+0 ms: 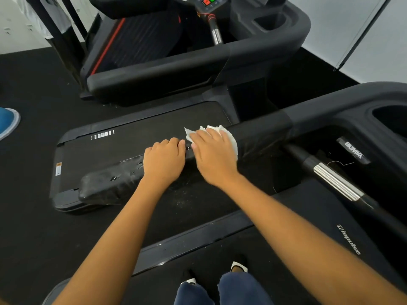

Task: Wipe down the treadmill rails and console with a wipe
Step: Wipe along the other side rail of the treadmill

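**Mid-rail on the treadmill, wipe bunching up a bit**

I'm watching through the head cam, looking down at the padded left-side rail (136, 172) of the treadmill. The right hand (214, 155) is pressing the white wipe (211, 132) flat onto the top of the rail, about halfway along it, fingers spread over the wipe rather than pinching it, so it's a flat palm hold. The left hand (164, 160) is sitting just beside it, fingers curling over the rail's far edge, gripping the rail itself and nothing else.

What I'm worrying about: the wipe is crumpling, with a loose flap sticking out past the fingertips toward the belt (141, 137). If it's dragging like that, I'm guessing it could roll up under the palm and skip patches, or slide off the far edge onto the belt. The rail's free end is looking wet and streaky with shiny droplets, so pooling liquid could get left behind there.

The wipe itself is looking thin, white and wrinkled, mostly hidden under the hand. The console (363, 119) off to the right is looking untouched from here, so I'm judging this is maybe the first half.
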A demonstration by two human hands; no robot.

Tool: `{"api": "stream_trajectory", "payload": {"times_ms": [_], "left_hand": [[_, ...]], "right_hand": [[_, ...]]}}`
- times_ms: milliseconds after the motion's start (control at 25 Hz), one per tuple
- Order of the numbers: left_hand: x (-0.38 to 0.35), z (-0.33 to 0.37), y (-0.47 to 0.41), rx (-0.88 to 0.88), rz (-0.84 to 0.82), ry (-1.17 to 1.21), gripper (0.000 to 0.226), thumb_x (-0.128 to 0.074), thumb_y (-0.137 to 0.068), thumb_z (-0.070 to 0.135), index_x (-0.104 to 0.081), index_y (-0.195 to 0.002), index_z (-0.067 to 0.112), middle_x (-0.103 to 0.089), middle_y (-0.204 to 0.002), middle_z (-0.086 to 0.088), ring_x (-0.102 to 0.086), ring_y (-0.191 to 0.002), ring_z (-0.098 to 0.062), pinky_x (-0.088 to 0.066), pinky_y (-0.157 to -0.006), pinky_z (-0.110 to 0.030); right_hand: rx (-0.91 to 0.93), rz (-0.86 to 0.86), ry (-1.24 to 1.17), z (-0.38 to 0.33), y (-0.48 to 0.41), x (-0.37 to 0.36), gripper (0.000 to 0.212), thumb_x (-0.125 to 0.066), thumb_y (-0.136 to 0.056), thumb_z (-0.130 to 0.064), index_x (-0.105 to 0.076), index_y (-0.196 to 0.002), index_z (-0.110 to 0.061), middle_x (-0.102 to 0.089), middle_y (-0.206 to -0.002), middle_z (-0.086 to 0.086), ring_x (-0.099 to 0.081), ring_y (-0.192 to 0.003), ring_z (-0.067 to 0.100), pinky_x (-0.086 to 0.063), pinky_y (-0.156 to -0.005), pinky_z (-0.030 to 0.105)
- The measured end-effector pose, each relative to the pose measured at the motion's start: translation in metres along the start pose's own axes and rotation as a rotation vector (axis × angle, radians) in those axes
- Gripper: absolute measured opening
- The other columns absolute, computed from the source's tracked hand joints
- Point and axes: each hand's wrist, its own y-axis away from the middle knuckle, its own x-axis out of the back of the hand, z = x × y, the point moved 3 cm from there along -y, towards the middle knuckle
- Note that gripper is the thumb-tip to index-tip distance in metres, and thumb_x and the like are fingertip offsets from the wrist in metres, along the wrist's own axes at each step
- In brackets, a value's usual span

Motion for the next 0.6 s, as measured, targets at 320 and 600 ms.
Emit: {"api": "stream_trajectory", "payload": {"times_ms": [320, 600], "left_hand": [[0.002, 0.0, 0.006, 0.043, 0.019, 0.02, 0.039, -0.028, -0.101, 0.033, -0.061, -0.097, 0.012, -0.063, -0.082, -0.006, -0.057, -0.078, -0.031, -0.04, -0.073, -0.038], [0.001, 0.003, 0.005, 0.06, 0.037, 0.004, 0.035, -0.032, -0.1, 0.03, -0.06, -0.09, 0.012, -0.062, -0.079, -0.007, -0.055, -0.079, -0.033, -0.035, -0.068, -0.036]], "right_hand": [[-0.599, 0.15, 0.029, 0.181, -0.012, 0.037, 0.05, -0.027, -0.096, -0.04, -0.067, -0.098, -0.011, -0.063, -0.101, 0.008, -0.059, -0.098, 0.029, -0.044, -0.082, 0.039], [0.027, 0.085, -0.156, 0.03, -0.001, 0.001, 0.027, -0.043, -0.096, -0.019, -0.065, -0.111, -0.016, -0.066, -0.103, 0.0, -0.057, -0.102, 0.021, -0.039, -0.094, 0.036]]}}
